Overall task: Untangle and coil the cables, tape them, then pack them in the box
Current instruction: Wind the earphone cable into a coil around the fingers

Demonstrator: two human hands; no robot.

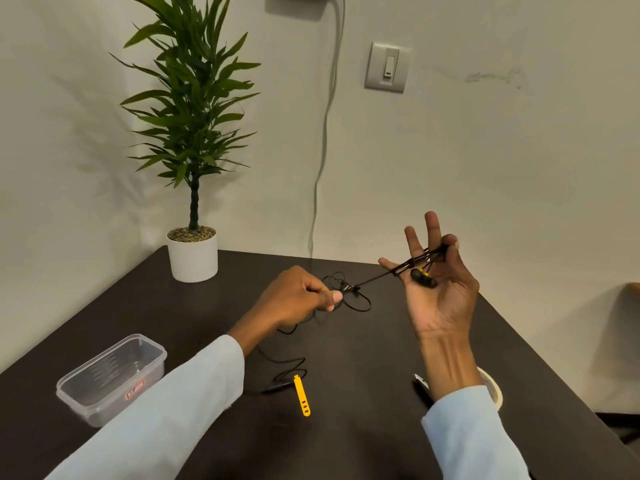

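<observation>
A thin black earphone cable (360,306) lies in loose loops on the dark table (363,427). My right hand (440,289) is raised palm up with its fingers spread, and several turns of the cable are wound across them. The black earbuds (423,278) rest on its palm, and my thumb presses the wraps. My left hand (298,296) pinches the cable and holds it taut toward the right hand. The rest of the cable trails under my left wrist to a plug near a yellow strap (302,396). A clear plastic box (110,377) stands open at the left.
A potted plant (193,252) stands at the table's back left corner. A roll of tape (491,388) and a black pen-like object (420,388) lie partly hidden behind my right forearm. A grey wall cable hangs down behind the table.
</observation>
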